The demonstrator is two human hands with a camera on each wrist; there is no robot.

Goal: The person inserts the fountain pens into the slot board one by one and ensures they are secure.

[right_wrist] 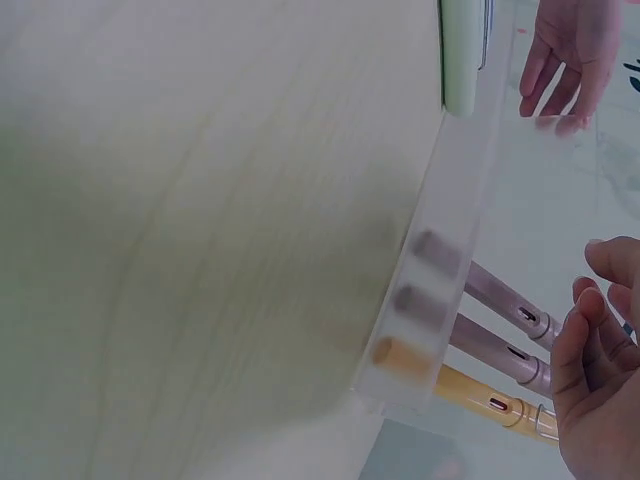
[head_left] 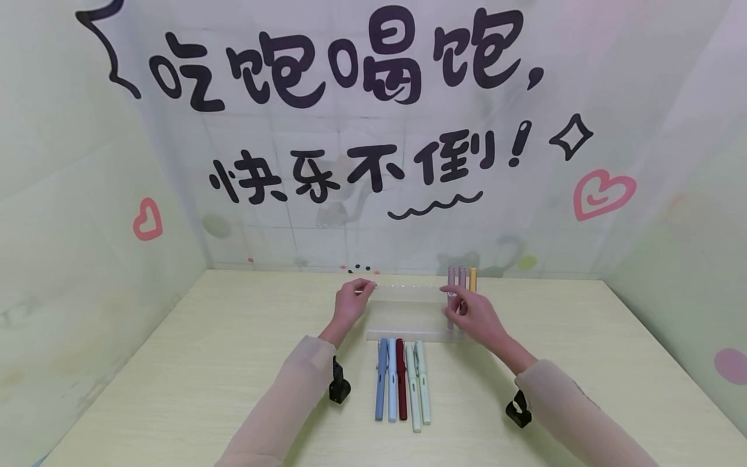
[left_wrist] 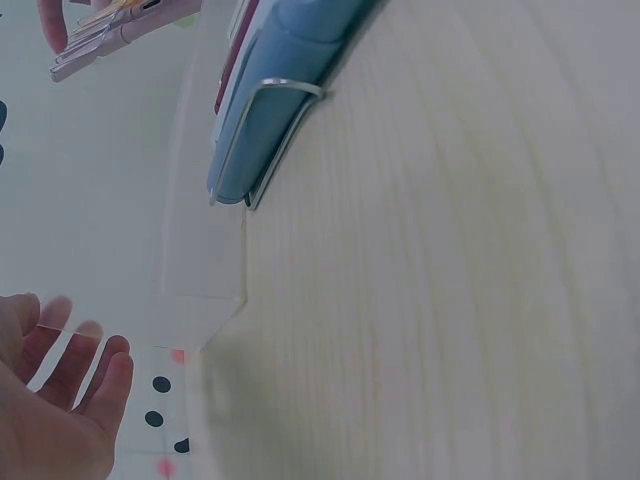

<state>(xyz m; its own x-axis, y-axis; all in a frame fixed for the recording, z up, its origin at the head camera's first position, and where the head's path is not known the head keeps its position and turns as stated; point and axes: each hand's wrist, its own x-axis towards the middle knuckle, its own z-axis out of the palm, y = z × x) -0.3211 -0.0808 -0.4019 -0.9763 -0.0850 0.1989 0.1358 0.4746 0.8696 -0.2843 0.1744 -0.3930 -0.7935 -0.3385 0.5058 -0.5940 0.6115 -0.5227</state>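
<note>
A clear pen stand (head_left: 408, 314) with a notched top edge stands tilted back on the table. My left hand (head_left: 353, 301) pinches its upper left corner, thumb and fingers on either side of the clear panel in the left wrist view. Three capped pens lean upright at its right end: a mauve pen (right_wrist: 505, 300), a second mauve pen (right_wrist: 495, 350) and a yellow pen (right_wrist: 490, 398). My right hand (head_left: 478, 318) is right at the mauve pens, thumb and fingers apart, nothing between them in the right wrist view. Part of the caps is hidden behind it.
Before the stand lie several capped pens in a row: a dark blue pen (head_left: 382, 379), a light blue pen (head_left: 392, 379), a dark red pen (head_left: 401, 379) and two pale green pens (head_left: 414, 389). A printed cloth backdrop (head_left: 327, 246) rises behind the table (head_left: 233, 363).
</note>
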